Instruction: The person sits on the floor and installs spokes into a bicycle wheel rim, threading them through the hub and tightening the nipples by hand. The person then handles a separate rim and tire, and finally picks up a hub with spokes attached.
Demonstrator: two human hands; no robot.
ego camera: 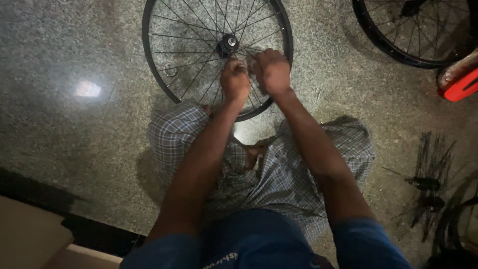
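Observation:
A black bicycle wheel (159, 74) with thin spokes and a dark hub (228, 44) lies flat on the speckled floor in front of me. My left hand (235, 80) and my right hand (271, 69) are both closed over the spokes just below the hub, knuckles up and close together. What sits under the fingers is hidden. My forearms reach out over my knees, which are covered by checked cloth (279, 174).
A second black wheel (413, 35) lies at the top right beside a red object (460, 82). A bundle of loose dark spokes (430, 179) lies at the right. A light step edge (35, 234) runs along the bottom left.

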